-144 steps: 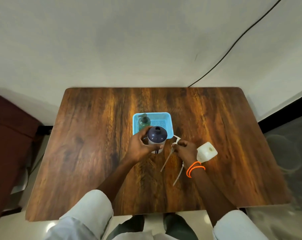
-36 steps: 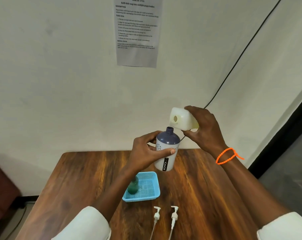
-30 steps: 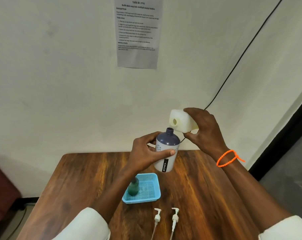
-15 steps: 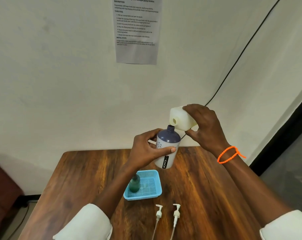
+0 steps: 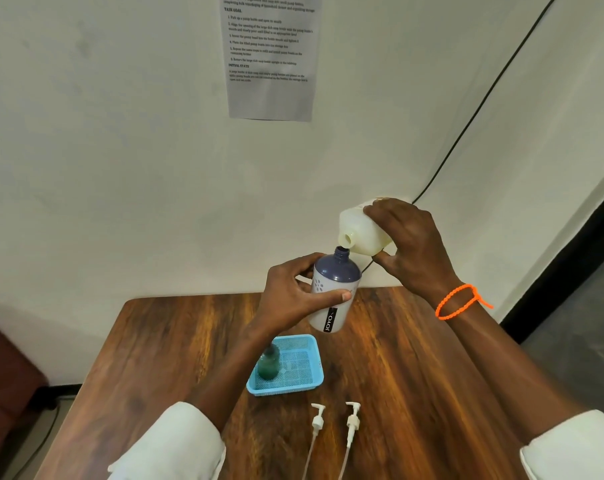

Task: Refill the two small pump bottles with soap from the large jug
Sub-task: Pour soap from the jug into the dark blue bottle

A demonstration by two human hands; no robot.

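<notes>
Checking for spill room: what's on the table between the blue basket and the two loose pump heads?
Nothing. In the head view, bare wood separates the blue basket from the two pump heads.

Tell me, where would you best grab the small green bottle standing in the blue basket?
Take the small green bottle round its upper body, coming from above: it stands upright in a corner of the blue mesh basket, whose walls hem in its base.

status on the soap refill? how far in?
Done: both pump heads are off, lying on the table. In hand: left hand holds the purple-topped bottle; right hand tips the jug at its mouth; no stream visible. Left: green bottle in the blue basket, then refit pumps.
</notes>
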